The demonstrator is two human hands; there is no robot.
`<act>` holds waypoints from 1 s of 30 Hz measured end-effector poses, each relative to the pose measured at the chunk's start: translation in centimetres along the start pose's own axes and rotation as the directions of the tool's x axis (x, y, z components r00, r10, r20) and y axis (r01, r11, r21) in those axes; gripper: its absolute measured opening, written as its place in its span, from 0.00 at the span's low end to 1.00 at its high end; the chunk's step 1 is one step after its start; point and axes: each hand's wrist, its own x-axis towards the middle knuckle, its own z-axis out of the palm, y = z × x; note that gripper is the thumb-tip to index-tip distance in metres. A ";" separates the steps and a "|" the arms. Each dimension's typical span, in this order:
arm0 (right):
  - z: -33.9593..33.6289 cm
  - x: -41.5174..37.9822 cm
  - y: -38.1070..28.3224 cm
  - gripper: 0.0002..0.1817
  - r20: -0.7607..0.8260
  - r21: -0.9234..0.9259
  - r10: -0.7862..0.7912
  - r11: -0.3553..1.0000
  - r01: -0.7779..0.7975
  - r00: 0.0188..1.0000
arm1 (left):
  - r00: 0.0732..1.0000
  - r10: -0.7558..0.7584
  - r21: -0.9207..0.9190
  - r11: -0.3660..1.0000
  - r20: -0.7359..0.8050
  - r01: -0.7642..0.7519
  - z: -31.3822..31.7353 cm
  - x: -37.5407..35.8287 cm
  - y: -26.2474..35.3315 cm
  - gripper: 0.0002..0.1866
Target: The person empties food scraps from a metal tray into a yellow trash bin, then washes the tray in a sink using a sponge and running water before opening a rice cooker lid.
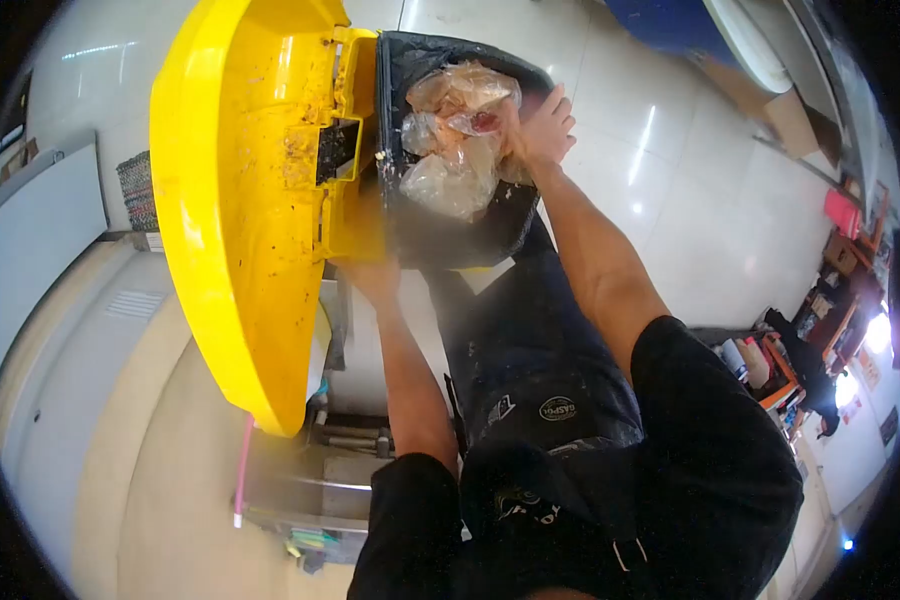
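Large yellow lid point(240, 200) stands swung open, its grimy underside facing me; beside it is the bin point(450, 235), lined with a black bag. Clear plastic bags point(455, 150) of waste sit heaped at the bin's mouth, level with the rim. Right hand point(542, 128) rests on the far side of that heap at the rim, fingers loosely bent against the plastic; I cannot tell whether they pinch it or only press. Left hand point(372, 278) sits below the lid's hinge block against the bin's outer wall, its fingers tucked out of sight, so grip unknown. My reading: the load is being settled into the liner while the other hand steadies the bin. The next move likely calls for a firm hold on the slippery film and on the liner's edge. Pale glossy floor tiles point(690, 200) run all around, throwing back the ceiling lights. A metal cart point(320, 480) stands beneath the lid. Cluttered shelves point(840, 300) line the far right.
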 end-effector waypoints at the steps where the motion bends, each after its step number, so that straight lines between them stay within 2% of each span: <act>1: 0.2 0.3 0.2 0.50 -0.021 -0.017 -0.005 1.000 0.005 1.000 | 0.999 -0.049 -0.096 0.994 0.015 0.050 0.1 -0.2 -0.4 0.41; 3: 0.8 1.0 0.5 0.48 -0.069 -0.071 -0.053 0.996 0.048 0.996 | 0.988 -0.147 -0.288 0.945 0.042 0.153 0.5 -0.4 -1.2 0.38; 6: 1.4 1.1 1.4 0.45 -0.114 -0.171 -0.126 0.980 0.106 0.985 | 0.968 -0.251 -0.148 0.957 0.019 0.251 1.0 -0.8 -2.7 0.33; 9: 1.4 1.2 1.9 0.44 -0.121 -0.240 -0.184 0.959 0.151 0.975 | 0.957 -0.285 -0.014 0.958 0.057 0.286 1.2 -0.8 -4.1 0.30; 12: 1.6 1.0 1.9 0.47 -0.106 -0.247 -0.175 0.958 0.144 0.979 | 0.962 -0.257 0.031 0.966 0.094 0.255 0.7 -1.1 -4.8 0.31; 14: 1.3 1.0 1.4 0.48 -0.099 -0.240 -0.163 0.961 0.135 0.982 | 0.975 -0.209 -0.029 0.977 0.070 0.212 0.9 -1.4 -5.9 0.28; 16: 1.1 1.0 1.1 0.48 -0.080 -0.221 -0.151 0.967 0.130 0.985 | 0.949 -0.244 0.039 0.970 0.202 0.241 -0.7 -0.4 -5.8 0.23; 18: 1.4 1.0 1.0 0.48 -0.152 -0.203 -0.184 0.967 0.151 0.971 | 0.813 -0.379 0.250 0.922 0.441 0.295 -6.1 2.9 -3.0 0.19; 21: 2.2 -0.9 1.4 0.48 -0.197 -0.141 -0.217 0.971 0.191 0.956 | 0.937 -0.170 0.285 0.955 0.306 0.080 -4.6 1.5 -5.9 0.15; 22: 1.8 -0.5 1.4 0.48 -0.226 -0.119 -0.234 0.970 0.212 0.946 | 0.973 -0.078 0.280 0.960 0.217 0.015 -3.8 1.3 -6.0 0.15; 24: 0.0 -1.7 3.2 0.47 -0.183 -0.030 -0.281 0.960 0.280 0.942 | 0.995 0.097 0.286 0.952 0.039 -0.104 -3.0 -0.9 -5.5 0.15; 25: -0.8 -2.2 3.8 0.47 -0.167 0.021 -0.310 0.948 0.317 0.936 | 0.996 -0.072 0.258 0.964 0.052 0.056 -3.3 -1.0 -3.7 0.15; 26: -1.3 -3.4 3.9 0.44 -0.245 0.022 -0.282 0.955 0.296 0.928 | 0.967 -0.246 0.245 0.944 0.072 0.222 -5.0 -1.0 -1.2 0.15; 27: -1.6 -4.3 4.1 0.41 -0.113 0.109 -0.156 0.980 0.168 0.981 | 0.908 -0.411 0.238 0.893 0.088 0.381 -6.1 -0.8 -0.1 0.15; 28: -1.8 -5.4 4.2 0.39 0.036 0.177 -0.029 0.984 0.022 0.999 | 0.947 -0.310 0.109 0.948 0.087 0.300 -5.5 -1.1 -1.2 0.14; 29: -2.1 -6.7 4.6 0.37 0.199 0.217 0.090 0.967 -0.133 0.976 | 0.974 -0.212 -0.015 0.977 0.073 0.214 -4.4 -1.9 -2.9 0.13; 30: -2.3 -8.0 4.9 0.33 0.270 0.271 0.157 0.934 -0.231 0.950 | 0.993 -0.113 -0.139 0.983 0.042 0.118 -3.7 -2.2 -4.0 0.12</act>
